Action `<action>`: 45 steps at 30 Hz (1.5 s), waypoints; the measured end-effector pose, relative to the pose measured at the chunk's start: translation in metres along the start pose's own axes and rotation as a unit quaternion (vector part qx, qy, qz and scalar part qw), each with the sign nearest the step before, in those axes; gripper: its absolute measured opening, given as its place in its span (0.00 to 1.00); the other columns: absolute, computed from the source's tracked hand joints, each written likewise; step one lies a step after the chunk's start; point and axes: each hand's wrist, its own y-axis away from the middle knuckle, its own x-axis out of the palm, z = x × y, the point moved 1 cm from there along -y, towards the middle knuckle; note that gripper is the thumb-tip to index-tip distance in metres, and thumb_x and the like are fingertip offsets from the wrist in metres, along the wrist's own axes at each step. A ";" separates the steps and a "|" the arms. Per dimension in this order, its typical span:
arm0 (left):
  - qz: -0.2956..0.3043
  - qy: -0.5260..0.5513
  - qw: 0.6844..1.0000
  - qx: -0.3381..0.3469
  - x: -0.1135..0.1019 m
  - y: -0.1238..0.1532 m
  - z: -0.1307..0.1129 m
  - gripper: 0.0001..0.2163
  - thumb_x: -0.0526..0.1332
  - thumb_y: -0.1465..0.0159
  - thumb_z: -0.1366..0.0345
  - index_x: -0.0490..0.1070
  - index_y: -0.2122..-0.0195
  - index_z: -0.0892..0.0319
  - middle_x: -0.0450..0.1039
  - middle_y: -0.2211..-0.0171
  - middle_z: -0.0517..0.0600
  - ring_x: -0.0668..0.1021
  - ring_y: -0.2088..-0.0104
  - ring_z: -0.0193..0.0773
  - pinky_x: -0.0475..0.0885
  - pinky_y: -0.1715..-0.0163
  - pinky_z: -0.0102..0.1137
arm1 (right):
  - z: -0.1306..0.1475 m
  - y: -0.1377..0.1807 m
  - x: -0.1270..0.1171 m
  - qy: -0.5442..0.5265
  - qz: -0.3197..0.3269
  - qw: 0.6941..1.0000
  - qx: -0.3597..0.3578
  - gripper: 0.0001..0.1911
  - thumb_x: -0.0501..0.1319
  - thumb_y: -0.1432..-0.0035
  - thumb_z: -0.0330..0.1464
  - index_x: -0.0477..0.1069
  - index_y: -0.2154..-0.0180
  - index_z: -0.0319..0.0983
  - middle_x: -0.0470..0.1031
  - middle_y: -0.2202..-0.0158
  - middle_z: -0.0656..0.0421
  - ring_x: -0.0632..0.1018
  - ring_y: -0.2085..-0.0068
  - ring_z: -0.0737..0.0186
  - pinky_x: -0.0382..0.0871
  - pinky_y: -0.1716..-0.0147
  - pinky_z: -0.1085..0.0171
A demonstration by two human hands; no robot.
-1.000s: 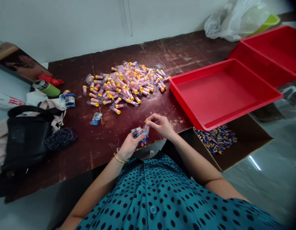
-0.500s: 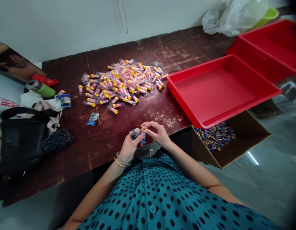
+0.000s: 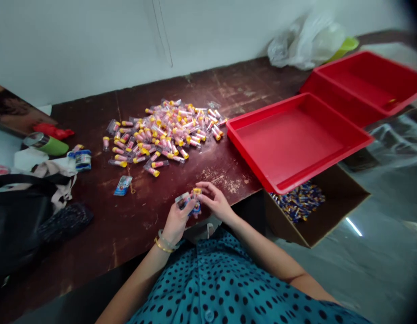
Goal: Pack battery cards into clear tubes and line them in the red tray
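Note:
My left hand (image 3: 177, 221) is closed around a small clear tube with a blue printed label (image 3: 196, 208) and a yellow cap (image 3: 196, 191). A piece of clear plastic (image 3: 181, 199) also sticks out between its thumb and fingers; what it is I cannot make out. My right hand (image 3: 216, 203) has its thumb and fingers around the yellow cap. Both hands are over the front edge of the dark red table (image 3: 141, 225). Beyond them lies a loose pile of clear tubes with yellow caps and pink contents (image 3: 166, 130). A blue printed packet (image 3: 123, 185) lies to the left.
A red tray (image 3: 289, 144) sits at the right, another red tray (image 3: 370, 81) behind it. Below is a cardboard box (image 3: 329, 216) of small blue-and-yellow pieces (image 3: 299, 200). At the left lie a black bag (image 3: 15, 216), a green bottle (image 3: 48, 143) and blue packets (image 3: 82, 159).
The camera view has shifted, so the table things appear lower and further left. Both hands stay together at the tube; the yellow cap and blue label now show more plainly.

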 end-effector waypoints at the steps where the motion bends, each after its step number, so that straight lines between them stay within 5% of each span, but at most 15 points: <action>1: 0.002 0.012 1.000 -0.009 0.002 -0.001 -0.001 0.18 0.69 0.45 0.52 0.75 0.62 0.61 0.74 0.73 0.47 0.73 0.76 0.32 0.68 0.75 0.27 | 0.004 -0.004 -0.004 -0.018 -0.014 1.000 0.008 0.21 0.67 0.45 0.39 0.67 0.51 0.43 0.76 0.55 0.56 0.77 0.52 0.58 0.71 0.50 0.58; 4: 0.018 0.045 0.998 -0.045 0.006 -0.009 -0.005 0.19 0.68 0.43 0.52 0.75 0.57 0.61 0.75 0.70 0.50 0.73 0.75 0.32 0.69 0.74 0.28 | 0.037 -0.037 -0.042 -0.028 -0.054 0.998 -0.019 0.26 0.66 0.45 0.40 0.63 0.47 0.45 0.75 0.55 0.56 0.79 0.56 0.58 0.74 0.55 0.59; 7: 0.029 0.068 0.996 -0.054 0.006 -0.020 -0.010 0.19 0.70 0.46 0.54 0.76 0.57 0.60 0.75 0.67 0.50 0.74 0.72 0.34 0.69 0.74 0.28 | 0.098 -0.091 -0.109 0.099 -0.110 0.985 -0.085 0.30 0.63 0.44 0.38 0.57 0.42 0.44 0.74 0.55 0.56 0.79 0.61 0.62 0.74 0.59 0.60; 10: 0.034 0.075 0.994 -0.068 0.003 -0.026 -0.014 0.19 0.72 0.49 0.57 0.77 0.58 0.58 0.75 0.68 0.50 0.74 0.72 0.34 0.69 0.74 0.28 | 0.142 -0.144 -0.174 0.376 -0.236 0.895 -0.034 0.26 0.57 0.41 0.34 0.59 0.41 0.38 0.75 0.58 0.56 0.78 0.62 0.65 0.73 0.61 0.64; 14: 0.021 0.082 0.993 -0.081 -0.008 -0.028 -0.018 0.19 0.73 0.49 0.59 0.77 0.58 0.58 0.76 0.67 0.50 0.75 0.71 0.34 0.70 0.73 0.28 | 0.137 -0.187 -0.209 0.480 -0.246 0.841 0.042 0.23 0.66 0.50 0.29 0.69 0.50 0.31 0.77 0.67 0.54 0.76 0.68 0.63 0.71 0.65 0.65; 21: -0.029 0.111 0.988 -0.099 -0.035 -0.027 -0.016 0.16 0.73 0.49 0.60 0.76 0.61 0.59 0.74 0.71 0.48 0.77 0.68 0.37 0.73 0.69 0.29 | 0.116 -0.218 -0.165 0.570 -0.243 0.785 -0.015 0.11 0.55 0.38 0.34 0.72 0.57 0.37 0.76 0.58 0.52 0.75 0.56 0.59 0.66 0.55 0.64; 26: 0.020 0.086 0.991 -0.098 -0.038 -0.026 -0.013 0.13 0.70 0.45 0.59 0.76 0.62 0.60 0.74 0.72 0.48 0.77 0.71 0.35 0.71 0.75 0.27 | 0.066 -0.229 -0.107 0.581 -0.230 0.780 -0.023 0.08 0.56 0.41 0.26 0.70 0.59 0.36 0.73 0.56 0.46 0.72 0.54 0.54 0.66 0.56 0.62; 29: 0.031 0.107 0.990 -0.083 -0.036 -0.022 -0.018 0.15 0.69 0.44 0.60 0.75 0.57 0.59 0.77 0.63 0.52 0.79 0.64 0.40 0.75 0.66 0.30 | 0.042 -0.206 -0.097 0.554 -0.252 0.792 -0.045 0.13 0.54 0.44 0.23 0.68 0.56 0.34 0.68 0.50 0.42 0.69 0.51 0.52 0.65 0.54 0.59; 33: 0.015 0.138 0.987 -0.082 -0.037 -0.018 -0.023 0.16 0.68 0.43 0.60 0.75 0.55 0.60 0.78 0.59 0.55 0.81 0.60 0.44 0.77 0.62 0.34 | 0.019 -0.146 -0.105 0.473 -0.247 0.844 -0.062 0.13 0.53 0.44 0.30 0.67 0.56 0.36 0.70 0.56 0.50 0.71 0.58 0.57 0.68 0.57 0.60; 36: 0.015 0.101 0.993 -0.054 -0.037 -0.021 -0.023 0.13 0.68 0.44 0.59 0.75 0.63 0.62 0.78 0.69 0.52 0.81 0.67 0.40 0.76 0.71 0.29 | 0.007 -0.102 -0.104 0.396 -0.200 0.895 -0.039 0.13 0.49 0.41 0.35 0.67 0.59 0.37 0.71 0.66 0.57 0.71 0.69 0.63 0.69 0.70 0.65; 39: 0.013 0.062 0.998 -0.020 -0.031 -0.024 -0.021 0.14 0.70 0.46 0.57 0.75 0.65 0.63 0.76 0.74 0.49 0.80 0.72 0.37 0.74 0.77 0.27 | 0.012 -0.071 -0.084 0.316 -0.112 0.942 -0.029 0.13 0.51 0.41 0.38 0.69 0.65 0.38 0.72 0.65 0.58 0.70 0.73 0.68 0.66 0.75 0.68; 41: 0.005 0.042 0.999 -0.007 -0.023 -0.024 -0.018 0.16 0.71 0.48 0.57 0.75 0.64 0.63 0.77 0.73 0.49 0.79 0.74 0.37 0.74 0.78 0.28 | 0.026 -0.056 -0.060 0.291 -0.025 0.954 -0.068 0.12 0.55 0.40 0.38 0.72 0.67 0.38 0.71 0.60 0.58 0.73 0.67 0.67 0.69 0.68 0.67; 45: -0.014 0.019 0.999 0.025 -0.008 -0.018 -0.015 0.17 0.74 0.53 0.58 0.75 0.67 0.63 0.77 0.75 0.48 0.79 0.76 0.38 0.75 0.79 0.29 | 0.048 -0.043 -0.013 0.327 0.107 0.928 -0.142 0.08 0.64 0.42 0.38 0.75 0.65 0.40 0.70 0.57 0.57 0.73 0.55 0.63 0.66 0.52 0.63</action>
